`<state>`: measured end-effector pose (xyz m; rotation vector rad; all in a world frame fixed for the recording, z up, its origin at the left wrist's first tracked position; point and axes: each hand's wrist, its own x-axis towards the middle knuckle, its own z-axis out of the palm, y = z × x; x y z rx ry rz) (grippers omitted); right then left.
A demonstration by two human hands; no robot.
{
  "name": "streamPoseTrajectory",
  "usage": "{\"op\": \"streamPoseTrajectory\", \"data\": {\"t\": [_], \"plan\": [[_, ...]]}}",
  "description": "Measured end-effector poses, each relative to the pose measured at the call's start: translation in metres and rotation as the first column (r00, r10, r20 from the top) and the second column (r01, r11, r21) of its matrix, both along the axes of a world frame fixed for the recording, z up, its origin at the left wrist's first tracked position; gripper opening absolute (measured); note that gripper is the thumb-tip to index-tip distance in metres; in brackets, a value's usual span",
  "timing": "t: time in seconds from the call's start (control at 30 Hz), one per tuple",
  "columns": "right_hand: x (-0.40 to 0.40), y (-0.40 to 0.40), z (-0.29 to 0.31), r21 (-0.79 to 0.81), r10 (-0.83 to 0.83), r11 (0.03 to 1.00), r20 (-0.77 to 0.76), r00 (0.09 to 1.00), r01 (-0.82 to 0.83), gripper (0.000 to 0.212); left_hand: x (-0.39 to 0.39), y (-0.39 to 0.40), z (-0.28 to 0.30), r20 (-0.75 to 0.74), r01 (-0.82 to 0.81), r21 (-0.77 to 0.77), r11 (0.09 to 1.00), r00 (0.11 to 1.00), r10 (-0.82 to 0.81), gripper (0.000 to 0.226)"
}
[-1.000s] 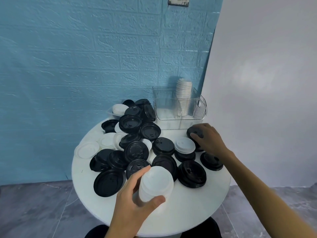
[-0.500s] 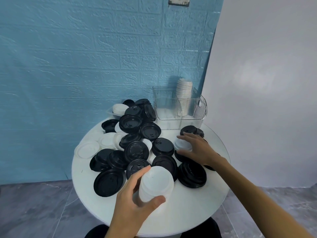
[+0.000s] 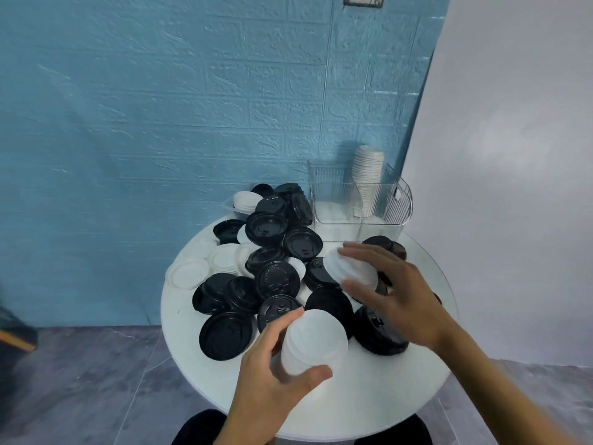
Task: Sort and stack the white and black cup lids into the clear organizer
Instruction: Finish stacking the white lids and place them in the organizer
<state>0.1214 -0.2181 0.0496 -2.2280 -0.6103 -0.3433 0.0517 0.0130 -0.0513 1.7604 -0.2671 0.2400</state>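
Left hand: the left hand (image 3: 276, 377) sits nearest the camera as it did a second ago, fingers and thumb curled round a stack of white lids (image 3: 313, 343), held above the front of the round table (image 3: 369, 403).
Right hand: the right hand (image 3: 394, 290) has left the black lids at the table's right edge and come back toward the middle; thumb and fingers now pinch a small white stack (image 3: 351, 268), lifted and tilted.
Meaning: likely this pick joins the held stack, so the white sort is growing while the black is hardly begun.
Loose lids: black lids (image 3: 277, 279) lie heaped and overlapping mid-table, glossy thin plastic discs with raised rims and embossed tops; flat white lids (image 3: 189, 273) sit at the left edge, matte.
Organizer: the clear organizer (image 3: 362, 203) stands at the far edge, rigid ribbed transparent walls with dividers; one compartment holds a tall white stack (image 3: 367, 168), the others look empty.
Wall: blue textured brick-pattern wall (image 3: 192, 107) behind.
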Motion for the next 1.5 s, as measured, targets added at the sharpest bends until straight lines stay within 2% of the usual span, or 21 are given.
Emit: {"op": "streamPoseTrajectory", "data": {"t": [0.1, 0.23, 0.47, 0.63, 0.8, 0.97, 1.17, 1.23, 1.33, 1.4, 1.5], "plan": [[-0.037, 0.022, -0.003, 0.01, 0.122, 0.992, 0.005, 0.992, -0.122, 0.044, 0.001, 0.0, -0.001, -0.015, 0.0, -0.027, 1.0, 1.0, 0.0, 0.08], [-0.056, 0.039, -0.023, -0.034, 0.164, 0.986, 0.003, 0.987, -0.164, 0.046, -0.001, -0.003, 0.003, -0.032, 0.004, -0.068, 0.998, 0.999, -0.006, 0.078], [-0.057, 0.044, -0.042, -0.009, 0.141, 0.99, -0.023, 0.99, -0.141, 0.043, 0.001, -0.002, -0.002, -0.018, -0.019, -0.05, 0.999, 1.0, 0.019, 0.08], [-0.059, 0.05, -0.055, 0.076, 0.123, 0.989, 0.037, 0.992, -0.125, 0.04, -0.001, -0.002, -0.003, -0.012, -0.023, -0.06, 0.998, 1.0, 0.023, 0.085], [-0.061, 0.055, -0.066, 0.127, 0.08, 0.987, 0.124, 0.989, -0.096, 0.037, -0.003, -0.003, 0.001, 0.001, -0.034, -0.051, 0.998, 0.999, 0.034, 0.105], [-0.058, 0.055, -0.067, 0.025, 0.079, 0.996, 0.165, 0.983, -0.084, 0.036, -0.004, -0.002, 0.007, 0.042, -0.022, 0.003, 1.0, 0.999, 0.022, 0.086], [-0.052, 0.047, -0.044, -0.039, 0.141, 0.989, 0.036, 0.989, -0.14, 0.037, -0.002, 0.0, 0.004, 0.018, -0.013, -0.02, 1.0, 1.0, 0.013, 0.077], [-0.037, 0.046, -0.027, -0.005, 0.142, 0.99, -0.013, 0.99, -0.142, 0.032, -0.001, 0.0, 0.004, 0.01, -0.011, -0.024, 1.0, 1.0, 0.011, 0.077], [0.002, 0.052, -0.009, 0.095, 0.024, 0.995, -0.005, 1.0, -0.024, 0.024, -0.002, 0.0, 0.005, -0.001, -0.028, -0.031, 0.999, 1.0, 0.028, 0.079], [0.031, 0.063, -0.007, 0.036, -0.043, 0.998, -0.063, 0.997, 0.045, 0.033, -0.002, 0.0, 0.005, -0.003, -0.021, -0.036, 0.999, 1.0, 0.021, 0.079], [0.065, 0.081, -0.014, -0.173, -0.084, 0.983, -0.124, 0.989, 0.062, 0.049, -0.002, 0.001, 0.005, -0.01, -0.011, -0.036, 0.999, 1.0, 0.01, 0.078]]}}
